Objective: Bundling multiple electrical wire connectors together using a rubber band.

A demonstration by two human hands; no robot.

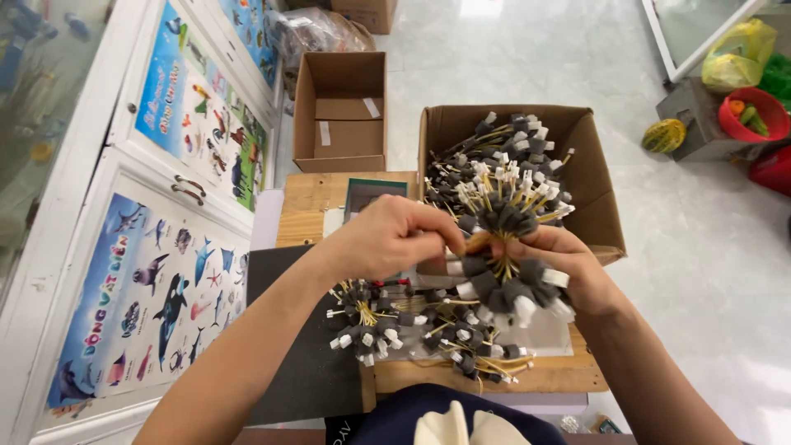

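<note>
The wire bundle (503, 272) shows yellow leads with dark grey sleeves and white tips. At twelve o'clock, the cardboard box (589, 177) is plain brown. At nine o'clock, white cabinet doors (99, 214) carry blue sea-animal posters (152, 297) (fish in many colours). At two o'clock sits a red basin (754, 115).

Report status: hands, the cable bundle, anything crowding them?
Left hand and right hand both gripping the cable bundle above the wooden board. Loose cables heaped underneath. Filled carton close behind.
</note>
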